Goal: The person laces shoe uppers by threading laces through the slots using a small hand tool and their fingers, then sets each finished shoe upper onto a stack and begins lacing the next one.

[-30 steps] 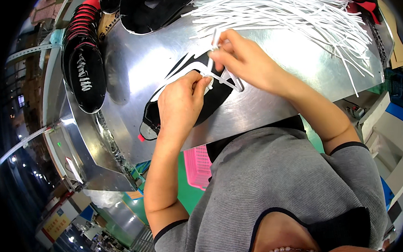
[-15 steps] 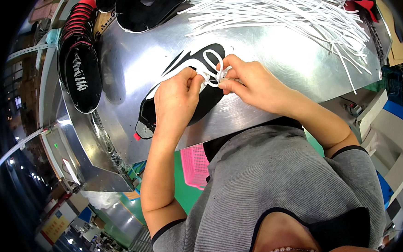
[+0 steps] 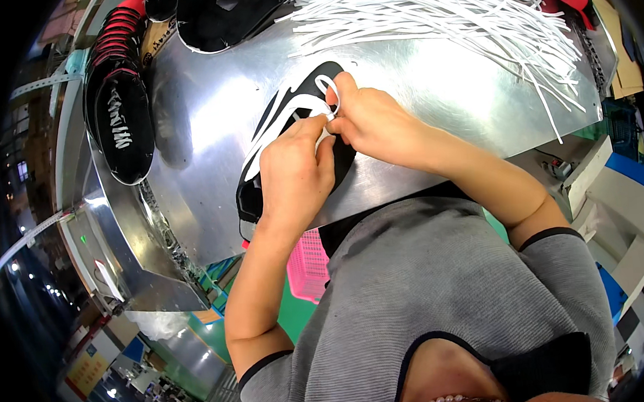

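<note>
A black and white shoe upper [image 3: 252, 199] lies slantwise on the metal table, its heel toward me on the left. Over its middle, my left hand [image 3: 294, 169] is closed, fingertips pinching at the white shoelace [image 3: 327, 83]. My right hand [image 3: 376, 124] is closed on the same lace from the other side, and a loop of it stands up beside the right fingers. Both sets of fingertips nearly touch. My fingers hide the lacing holes and much of the shoe's near side.
Many loose white laces [image 3: 429, 17] spread across the far right of the metal table [image 3: 206, 119]. Stacked black and red uppers [image 3: 122, 128] line the left edge; another black piece [image 3: 233, 15] lies at the far side. Below the table sits a pink basket [image 3: 309, 268].
The shoe has turned more upright, its heel shifting right. My hands have come closer together over the lace, and the loop has become smaller and moved left.
</note>
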